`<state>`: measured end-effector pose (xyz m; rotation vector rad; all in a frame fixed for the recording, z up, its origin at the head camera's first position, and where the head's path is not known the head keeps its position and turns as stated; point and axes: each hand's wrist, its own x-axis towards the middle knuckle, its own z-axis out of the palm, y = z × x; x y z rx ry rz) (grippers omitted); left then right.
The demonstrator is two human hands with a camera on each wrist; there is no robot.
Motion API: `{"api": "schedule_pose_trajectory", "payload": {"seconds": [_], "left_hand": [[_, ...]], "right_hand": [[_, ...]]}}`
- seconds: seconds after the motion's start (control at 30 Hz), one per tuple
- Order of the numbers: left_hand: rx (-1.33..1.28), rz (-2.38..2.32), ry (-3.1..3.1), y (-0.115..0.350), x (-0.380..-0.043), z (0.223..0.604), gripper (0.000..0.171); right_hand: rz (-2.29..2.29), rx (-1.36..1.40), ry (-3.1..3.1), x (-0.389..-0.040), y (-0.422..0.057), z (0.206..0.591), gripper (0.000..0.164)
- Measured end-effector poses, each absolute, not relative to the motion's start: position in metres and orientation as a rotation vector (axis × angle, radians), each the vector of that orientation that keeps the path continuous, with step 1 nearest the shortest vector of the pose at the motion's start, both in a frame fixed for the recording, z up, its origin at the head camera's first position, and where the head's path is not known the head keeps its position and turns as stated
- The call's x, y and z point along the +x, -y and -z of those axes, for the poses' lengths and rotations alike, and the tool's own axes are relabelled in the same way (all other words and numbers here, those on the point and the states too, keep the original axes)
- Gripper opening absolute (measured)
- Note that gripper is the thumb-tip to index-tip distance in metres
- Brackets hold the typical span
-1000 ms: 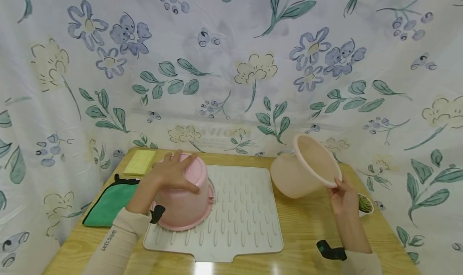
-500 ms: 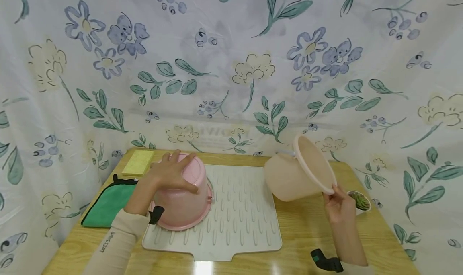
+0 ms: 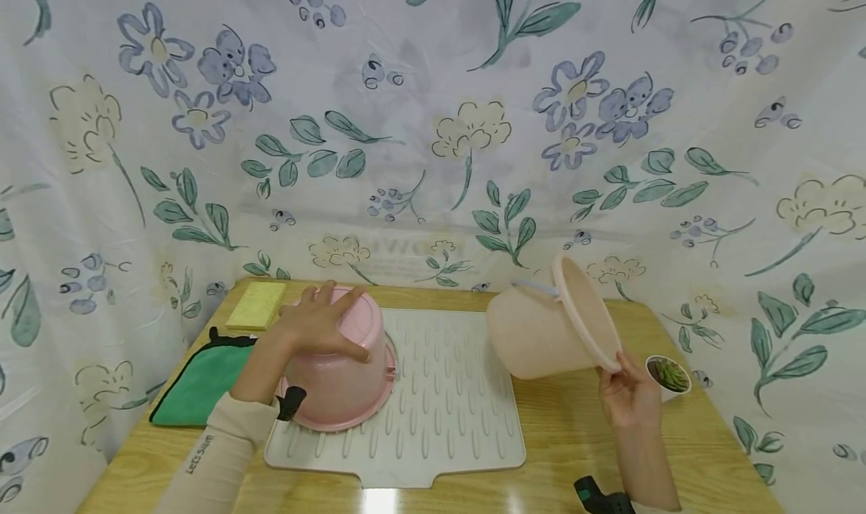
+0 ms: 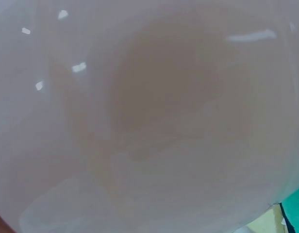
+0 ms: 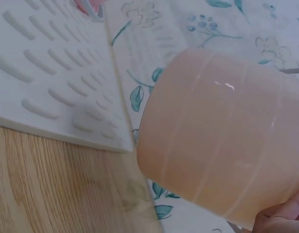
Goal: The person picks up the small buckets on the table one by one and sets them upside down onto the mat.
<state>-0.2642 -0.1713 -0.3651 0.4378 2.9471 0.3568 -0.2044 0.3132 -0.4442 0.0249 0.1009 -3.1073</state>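
An upside-down pink bucket (image 3: 338,394) stands on the left part of a pale draining board (image 3: 460,394). My left hand (image 3: 314,326) rests over its base with fingers spread and the thumb along its side; the left wrist view shows mostly blurred bucket wall (image 4: 188,121). To the right, my right hand (image 3: 629,394) pinches the rim of a peach-coloured bucket (image 3: 534,334), which is tilted with its mouth facing right. The bucket's grey-blue handle (image 3: 536,285) lies back along its outside. In the right wrist view the bucket (image 5: 222,136) hangs beyond the board's corner.
A yellow sponge cloth (image 3: 257,305) and a green cloth with black edging (image 3: 203,382) lie at the left. Beyond my right hand stands a small potted succulent (image 3: 668,377) on the wooden table (image 3: 568,439). A floral curtain (image 3: 419,123) closes off the back.
My right hand has moved left and slightly down with the peach bucket, whose base now overlaps the board's right edge in the head view. My left hand stays on the pink bucket.
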Motion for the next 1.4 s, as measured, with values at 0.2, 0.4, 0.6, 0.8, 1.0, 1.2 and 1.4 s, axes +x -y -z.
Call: {"api": "schedule_pose_trajectory", "payload": {"seconds": [0.2,0.4,0.6,0.8,1.0,1.2,1.4], "left_hand": [[0.449,-0.36,-2.959,0.171,-0.264,0.366,0.121],[0.449,-0.384,-2.959,0.172,-0.263,0.366,0.12],[0.436,-0.388,-2.954,0.173,-0.263,0.367,0.12],[0.44,-0.384,-2.954,0.172,-0.264,0.368,0.122],[0.439,-0.408,-2.947,0.172,-0.263,0.367,0.122],[0.438,-0.398,-2.939,0.171,-0.263,0.365,0.122],[0.432,-0.426,-2.92,0.171,-0.261,0.363,0.122]], "right_hand": [[3.068,-0.001,-0.035,-0.198,-0.31,0.449,0.021],[3.013,-0.038,0.057,-0.192,-0.309,0.46,0.019],[2.98,-0.103,0.1,-0.187,-0.307,0.47,0.028],[3.015,0.001,0.132,-0.182,-0.302,0.468,0.016],[3.012,-0.005,0.119,-0.181,-0.296,0.469,0.016],[2.997,-0.084,0.133,-0.18,-0.292,0.471,0.024],[2.955,-0.154,0.156,-0.177,-0.287,0.472,0.029]]}}
